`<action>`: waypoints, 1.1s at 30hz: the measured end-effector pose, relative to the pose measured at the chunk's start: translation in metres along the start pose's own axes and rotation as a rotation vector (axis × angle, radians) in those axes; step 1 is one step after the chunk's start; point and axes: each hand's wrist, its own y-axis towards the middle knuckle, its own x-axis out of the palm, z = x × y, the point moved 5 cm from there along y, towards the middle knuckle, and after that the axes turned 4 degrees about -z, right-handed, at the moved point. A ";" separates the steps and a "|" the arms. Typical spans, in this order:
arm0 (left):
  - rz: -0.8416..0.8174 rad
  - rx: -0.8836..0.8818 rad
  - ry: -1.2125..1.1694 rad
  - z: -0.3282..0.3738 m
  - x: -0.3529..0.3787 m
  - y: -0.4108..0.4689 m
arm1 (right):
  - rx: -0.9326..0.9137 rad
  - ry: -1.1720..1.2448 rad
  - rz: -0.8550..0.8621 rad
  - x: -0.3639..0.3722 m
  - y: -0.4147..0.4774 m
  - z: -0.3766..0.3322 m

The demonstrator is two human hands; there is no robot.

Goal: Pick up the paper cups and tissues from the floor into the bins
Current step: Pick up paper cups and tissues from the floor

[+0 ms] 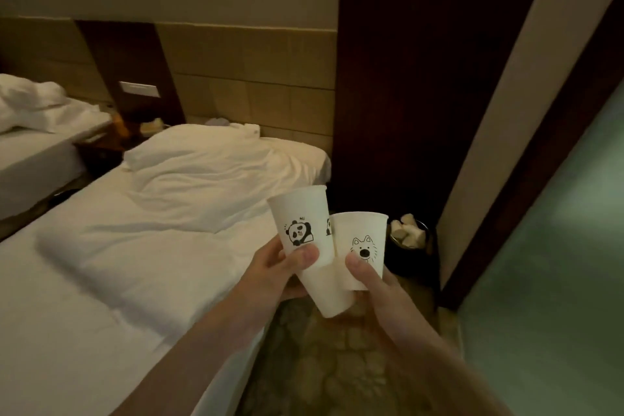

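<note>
My left hand (280,263) grips a white paper cup with a panda drawing (302,213), stacked on another cup whose bottom sticks out below. My right hand (374,284) grips a white paper cup with a dog drawing (361,240). Both are held upright, side by side and touching, in front of me. Beyond them, on the floor in the dark corner, stands a dark bin (418,257) with several crumpled white tissues (407,230) inside.
A bed with white sheets (152,246) fills the left side, its edge right beside my left arm. A dark wooden panel (405,111) and a door frame (499,145) rise behind the bin. A narrow strip of patterned carpet (337,365) runs underfoot.
</note>
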 end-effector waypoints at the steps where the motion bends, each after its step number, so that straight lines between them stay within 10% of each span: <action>1: -0.020 -0.024 -0.014 -0.008 -0.005 0.023 | 0.016 0.010 0.036 -0.008 0.020 0.002; 18: -0.402 -0.420 0.033 -0.098 0.015 0.357 | 0.157 0.333 0.577 -0.173 0.242 0.014; 33: -0.367 -0.471 0.155 -0.121 0.053 0.628 | 0.302 0.490 0.459 -0.348 0.463 -0.045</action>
